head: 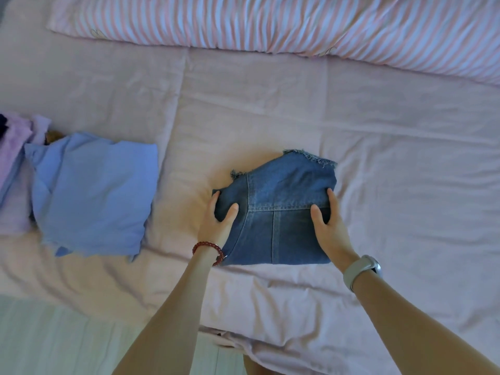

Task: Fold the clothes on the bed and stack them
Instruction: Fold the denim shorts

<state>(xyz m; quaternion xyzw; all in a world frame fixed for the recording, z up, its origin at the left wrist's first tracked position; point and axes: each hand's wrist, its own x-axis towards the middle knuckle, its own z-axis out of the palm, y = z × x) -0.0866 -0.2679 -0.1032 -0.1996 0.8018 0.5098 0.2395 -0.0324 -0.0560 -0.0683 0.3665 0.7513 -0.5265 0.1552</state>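
Note:
A folded dark blue denim garment (pixel 281 209) with a frayed hem lies on the pink bed sheet (pixel 378 147) in the middle of the view. My left hand (pixel 216 223) grips its left edge, thumb on top and fingers curled round the side. My right hand (pixel 328 226) grips its right edge the same way. To the left lies a folded light blue garment (pixel 92 190), apart from the denim. Beyond it, at the left edge, sits lilac clothing (pixel 16 142), partly cut off by the frame.
A pink and white striped duvet (pixel 270 23) runs along the far side of the bed. The near edge of the bed (pixel 243 342) drops to a pale floor (pixel 54 342) at the lower left.

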